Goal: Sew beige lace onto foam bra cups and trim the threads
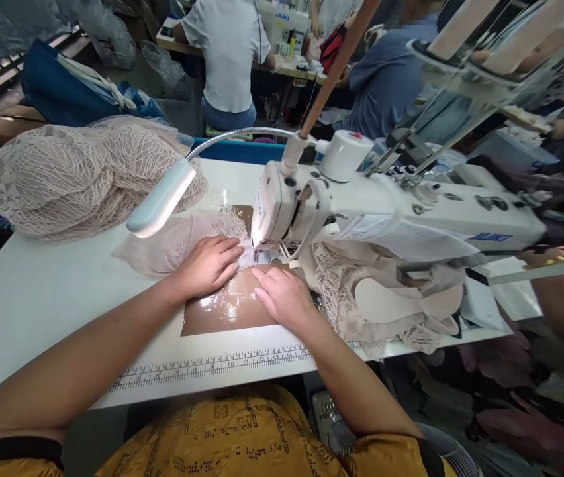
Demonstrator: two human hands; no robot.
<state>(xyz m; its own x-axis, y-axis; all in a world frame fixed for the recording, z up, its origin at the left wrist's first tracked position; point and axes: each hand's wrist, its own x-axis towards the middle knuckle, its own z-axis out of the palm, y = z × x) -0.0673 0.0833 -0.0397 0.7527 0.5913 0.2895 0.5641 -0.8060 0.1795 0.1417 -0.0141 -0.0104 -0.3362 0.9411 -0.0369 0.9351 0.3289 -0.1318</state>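
My left hand [211, 265] lies flat, fingers outstretched, on a piece of pale beige sheer lace fabric [173, 246] just left of the sewing machine's needle area. My right hand [284, 295] rests in front of the presser foot [262, 257], index finger and thumb stretched apart, fingertips close to the fabric's edge. Beneath both hands is a brown sheet covered with shiny clear tape [217, 317]. The white sewing machine [282, 199] stands right behind my fingers. Whatever lies under the fingertips is hidden.
A large heap of beige lace [78, 175] sits at the table's left. A lamp on a bendy neck [163, 197] hangs over the fabric. Lace pieces with a pale cut panel [386, 301] lie right. A ruler strip [212, 364] runs along the front edge. People sit at machines behind.
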